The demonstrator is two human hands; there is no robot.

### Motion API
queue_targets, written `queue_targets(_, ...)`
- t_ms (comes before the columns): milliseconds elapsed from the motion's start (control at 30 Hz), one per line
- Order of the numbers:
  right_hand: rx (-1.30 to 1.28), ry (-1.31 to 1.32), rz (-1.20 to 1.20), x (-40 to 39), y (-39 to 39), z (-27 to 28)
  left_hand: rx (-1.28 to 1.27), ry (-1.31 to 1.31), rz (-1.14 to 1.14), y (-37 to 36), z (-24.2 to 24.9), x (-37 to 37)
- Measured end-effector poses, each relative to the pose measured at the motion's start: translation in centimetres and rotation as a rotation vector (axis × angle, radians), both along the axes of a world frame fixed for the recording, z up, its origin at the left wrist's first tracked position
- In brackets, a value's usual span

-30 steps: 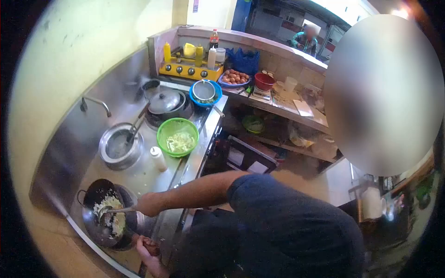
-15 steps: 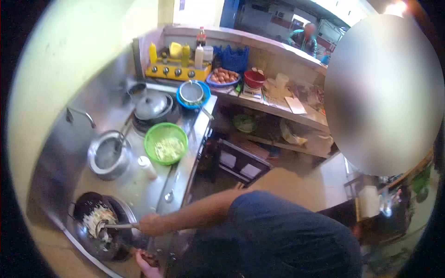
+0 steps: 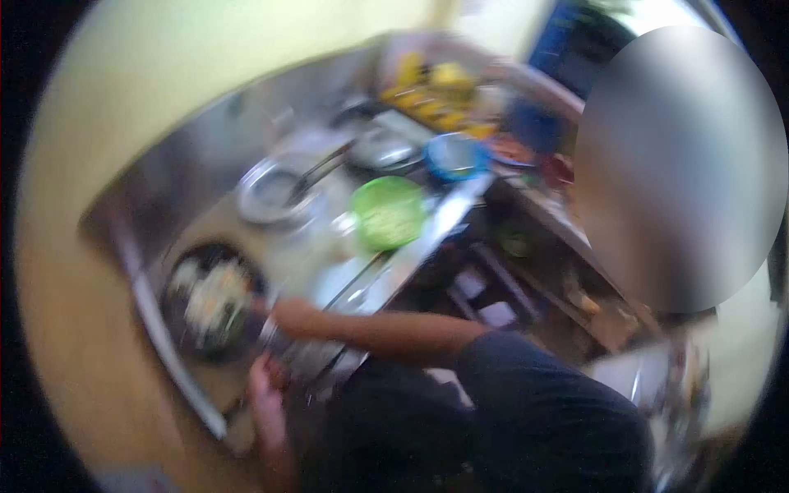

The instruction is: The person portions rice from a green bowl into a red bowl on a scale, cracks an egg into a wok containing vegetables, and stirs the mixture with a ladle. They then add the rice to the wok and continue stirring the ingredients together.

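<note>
A dark wok (image 3: 177, 316) holds pale shredded food (image 3: 215, 297) with some green in it. My right hand (image 3: 289, 317), at the end of a bare forearm, is closed at the wok's right rim around the handle of a ladle. Motion blur smears the ladle, and its bowl cannot be made out among the food. Just below, my left hand (image 3: 267, 380) is closed at the near side of the wok, around its handle, which the fingers mostly hide. Beyond the wok, a green basket (image 3: 388, 185) holds pale shredded vegetables.
A metal pot (image 3: 255, 193) with a long handle across it stands behind the wok. Farther along are a lidded pot (image 3: 382, 149), a blue bowl (image 3: 456, 156) with a strainer, and a yellow stove (image 3: 427, 108). A metal wall (image 3: 201, 131) borders the counter. Shelves lie to the right.
The whole view has swung, so the counter and wok appear farther right and higher, and blurred. The food looks more spread out in the wok. Both hands stay at the wok.
</note>
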State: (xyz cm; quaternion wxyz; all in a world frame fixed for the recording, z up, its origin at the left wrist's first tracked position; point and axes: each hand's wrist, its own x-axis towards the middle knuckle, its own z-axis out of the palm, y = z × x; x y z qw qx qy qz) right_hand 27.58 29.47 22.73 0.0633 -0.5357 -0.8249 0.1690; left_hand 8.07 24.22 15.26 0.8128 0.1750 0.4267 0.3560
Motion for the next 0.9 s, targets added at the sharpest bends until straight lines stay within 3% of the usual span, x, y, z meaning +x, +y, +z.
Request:
queue_targets(67, 0.010, 0.011, 0.117, -2.4, 2.5, -1.6, -0.039, 0.208, 0.112, -0.6, -1.7, 0.1)
queue_targets(100, -0.060, 0.112, -0.003, -3.8, 3.5, -3.4, -0.115, 0.054, 0.163, -0.6, -3.6, -0.3)
queue_targets(133, -0.030, 0.065, 0.077, -4.0, 2.3, -0.9, -0.091, -0.044, 0.015, -0.4, -3.3, -1.2)
queue_targets(167, -0.083, 0.002, 0.092, -3.9, 1.0, -0.4, -0.146, 0.074, 0.109, -1.0, 0.6, -0.4)
queue_targets(233, -0.053, -0.200, 0.229, -1.4, -2.3, 1.7, -0.138, -0.035, 0.162, -0.9, -1.0, -0.9)
queue_targets(300, -0.158, -0.426, 0.165, 0.7, -4.9, 5.4, -0.143, -0.022, 0.194, -2.8, 0.4, 0.1)
queue_targets(367, -0.081, -0.551, 0.125, 2.7, -4.7, 5.7, -0.063, -0.012, 0.195, -3.0, 3.7, 1.9)
queue_targets(433, 0.139, -0.503, 0.217, 4.7, -1.0, 6.7, 0.048, -0.007, 0.200, -3.9, 5.9, 3.6)
queue_targets(467, 0.051, -0.548, 0.138, 3.8, -0.4, 9.9, -0.035, -0.061, 0.202, -3.2, 3.6, 3.8)
queue_targets(567, 0.248, -0.574, 0.209, 6.1, -0.1, 14.0, -0.035, -0.090, 0.240, -1.3, 1.6, 2.1)
queue_targets(667, 0.275, -0.617, 0.192, 8.1, -1.5, 16.9, 0.025, -0.102, 0.217, -0.6, -0.4, 1.4)
queue_targets(700, 0.205, -0.605, 0.137, 7.6, -2.0, 16.9, -0.002, -0.140, 0.193, -1.6, -1.1, 1.2)
queue_targets(767, 0.008, -0.552, 0.034, 9.0, -0.6, 10.0, 0.005, -0.095, 0.252, -1.1, -0.6, 1.3)
queue_targets(833, -0.149, -0.288, -0.071, 7.6, 0.6, 7.0, 0.004, -0.079, 0.228, -1.8, -1.1, 1.2)
queue_targets(900, -0.091, 0.002, -0.032, 7.8, 1.3, 3.4, -0.032, -0.284, 0.282, -1.9, -2.2, 0.9)
